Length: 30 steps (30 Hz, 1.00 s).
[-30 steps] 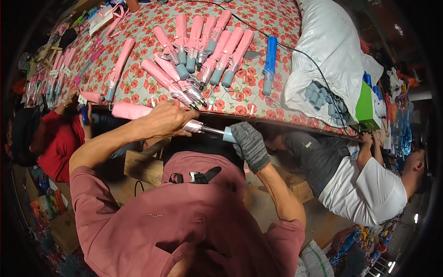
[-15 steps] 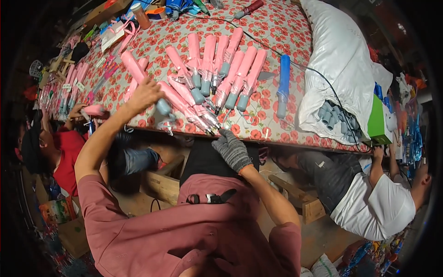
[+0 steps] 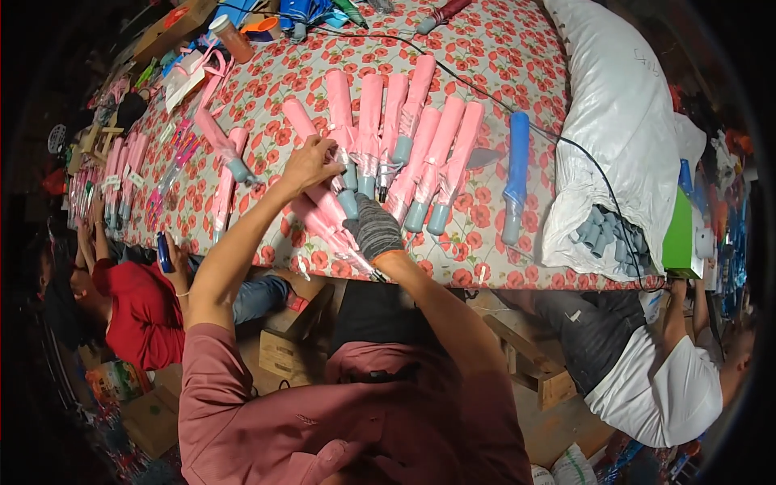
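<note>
Several folded pink umbrellas (image 3: 369,121) with grey handles, partly in clear plastic sleeves, lie fanned out on the flowered tablecloth. My bare left hand (image 3: 309,166) is over the shaft of a pink umbrella (image 3: 299,118) at the left of the fan, its thumb and fingers apart. My right hand (image 3: 378,229), in a grey knitted glove, is closed at the grey handle of that same umbrella; its fingertips are partly hidden. Beneath my forearms, more pink umbrellas (image 3: 327,230) point toward the table edge. Farther left lies a separate pink umbrella (image 3: 214,136).
A blue umbrella (image 3: 516,170) lies right of the fan. Beyond it, a big white sack (image 3: 618,121) spills grey handles (image 3: 606,236) beside a green box (image 3: 681,234). A black cable (image 3: 477,93) crosses the table. People sit at both sides; a jar (image 3: 232,39) stands far left.
My left hand has let go of an umbrella at the left and moved right to the fan. My gloved right hand has moved from the table edge up to an umbrella handle.
</note>
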Tool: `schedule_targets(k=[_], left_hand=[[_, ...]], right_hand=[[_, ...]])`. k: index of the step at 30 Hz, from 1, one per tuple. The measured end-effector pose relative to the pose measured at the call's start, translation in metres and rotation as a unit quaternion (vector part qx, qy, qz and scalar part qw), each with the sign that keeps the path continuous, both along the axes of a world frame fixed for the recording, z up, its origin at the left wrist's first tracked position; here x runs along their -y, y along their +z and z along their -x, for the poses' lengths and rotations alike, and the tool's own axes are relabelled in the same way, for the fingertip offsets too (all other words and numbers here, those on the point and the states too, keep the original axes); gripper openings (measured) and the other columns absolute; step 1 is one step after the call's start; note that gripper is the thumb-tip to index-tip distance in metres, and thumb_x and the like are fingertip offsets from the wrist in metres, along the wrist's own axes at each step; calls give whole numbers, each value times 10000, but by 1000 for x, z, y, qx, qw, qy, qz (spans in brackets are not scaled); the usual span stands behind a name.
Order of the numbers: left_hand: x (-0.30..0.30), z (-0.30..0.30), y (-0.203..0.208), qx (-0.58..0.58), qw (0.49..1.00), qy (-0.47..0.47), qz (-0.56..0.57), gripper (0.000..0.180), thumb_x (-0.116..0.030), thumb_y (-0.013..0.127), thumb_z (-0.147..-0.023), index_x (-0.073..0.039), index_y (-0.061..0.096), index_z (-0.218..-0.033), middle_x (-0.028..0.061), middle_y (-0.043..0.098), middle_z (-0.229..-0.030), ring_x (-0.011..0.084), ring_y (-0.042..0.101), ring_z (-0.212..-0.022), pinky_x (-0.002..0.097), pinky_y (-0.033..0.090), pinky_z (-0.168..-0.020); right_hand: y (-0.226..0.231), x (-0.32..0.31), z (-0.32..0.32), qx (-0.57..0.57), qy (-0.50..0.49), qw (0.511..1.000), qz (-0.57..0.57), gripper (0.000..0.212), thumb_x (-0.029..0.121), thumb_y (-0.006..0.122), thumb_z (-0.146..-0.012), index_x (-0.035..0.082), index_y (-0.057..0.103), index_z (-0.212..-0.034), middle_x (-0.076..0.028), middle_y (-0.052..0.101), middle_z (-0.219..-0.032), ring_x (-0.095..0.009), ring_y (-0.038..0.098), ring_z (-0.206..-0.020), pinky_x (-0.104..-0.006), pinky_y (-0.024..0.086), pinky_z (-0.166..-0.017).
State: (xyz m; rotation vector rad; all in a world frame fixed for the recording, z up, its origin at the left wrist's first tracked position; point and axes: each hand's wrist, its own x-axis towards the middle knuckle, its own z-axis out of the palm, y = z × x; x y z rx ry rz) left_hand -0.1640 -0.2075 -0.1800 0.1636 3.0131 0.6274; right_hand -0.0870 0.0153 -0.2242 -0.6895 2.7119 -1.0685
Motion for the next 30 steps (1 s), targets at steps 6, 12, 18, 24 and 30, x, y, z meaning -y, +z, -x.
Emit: schedule_targets(k=[6, 12, 18, 24, 30], left_hand=[[-51, 47, -15, -26, 988, 144, 49, 616, -446, 745, -869, -41, 605, -1313, 173, 586, -1257, 352, 651, -1001, 423, 538, -857], [-22, 78, -65, -93, 976, 185, -64, 502, -320, 722, -873, -24, 565, -1248, 164, 637, -1160, 372, 654, -923, 465, 539, -806], [-6, 80, -68, -39, 959, 197, -202, 409, -207, 692, -887, -42, 554, -1235, 161, 656, -1060, 333, 656, -881, 448, 539, -775], [-8, 71, -42, 46, 940, 249, -227, 365, -191, 671, -897, -57, 554, -1215, 149, 654, -988, 306, 662, -835, 417, 534, -758], [-10, 61, -47, 35, 948, 247, -195, 425, -227, 698, -896, -73, 548, -1262, 109, 618, -934, 238, 617, -820, 368, 520, -704]], right_hand=[[-21, 30, 31, -35, -4, 997, 70, 516, 336, 694, -894, 9, 605, -1283, -188, 676, -1149, -359, 659, -999, -421, 534, -895], [-26, 34, 43, -75, -18, 997, 20, 502, 328, 693, -890, 3, 609, -1263, -180, 673, -1121, -357, 650, -991, -412, 535, -892], [-32, 52, 45, -69, -25, 997, -26, 470, 327, 695, -885, 14, 612, -1225, -177, 664, -1073, -348, 645, -972, -413, 533, -870], [-22, 52, 44, 14, -85, 996, 12, 422, 326, 699, -879, 45, 592, -1174, -166, 649, -1004, -321, 653, -850, -437, 552, -720], [-15, 57, 47, 13, -70, 997, -36, 419, 292, 648, -910, 14, 591, -1219, -179, 638, -1029, -346, 633, -915, -435, 530, -805]])
